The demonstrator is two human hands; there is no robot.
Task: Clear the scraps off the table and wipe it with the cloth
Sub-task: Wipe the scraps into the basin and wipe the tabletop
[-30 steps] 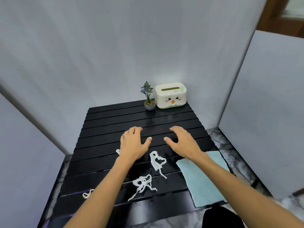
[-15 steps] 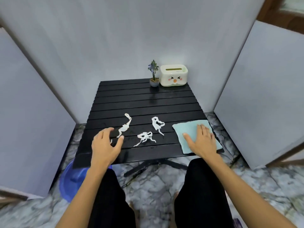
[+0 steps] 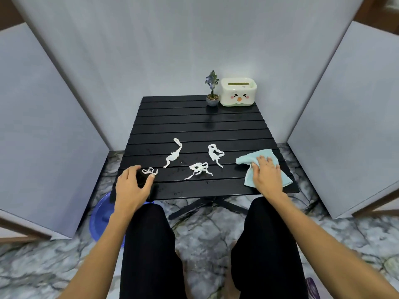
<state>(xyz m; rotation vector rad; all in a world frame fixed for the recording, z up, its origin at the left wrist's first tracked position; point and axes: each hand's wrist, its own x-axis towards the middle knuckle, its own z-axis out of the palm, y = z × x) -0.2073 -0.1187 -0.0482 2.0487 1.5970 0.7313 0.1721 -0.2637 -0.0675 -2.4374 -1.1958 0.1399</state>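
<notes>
four white scraps lie on the black slatted bench: a small looped scrap at the near left edge, a long twisted scrap further in, a tangled scrap near the middle, and a knotted scrap toward the right. the left hand is curled at the near left corner, thumb and fingertips half closed just at the small looped scrap, touching or about to pinch it; i cannot tell whether it has a real hold. the right hand is pressed palm down on the light blue cloth at the near right corner, fingers bunching it, with the far part of the cloth rumpled.

risks, as i judge them: these scraps look light and stringy, so a loose pinch could drop one through a slat gap or off the near edge onto the marble floor instead of into the blue basin that sits under the left corner. if wiping starts before the scraps are gone, the cloth may drag them around or snag them. a wide sweep toward the back could knock the small potted plant or the tissue box, which stand side by side at the far edge.
</notes>
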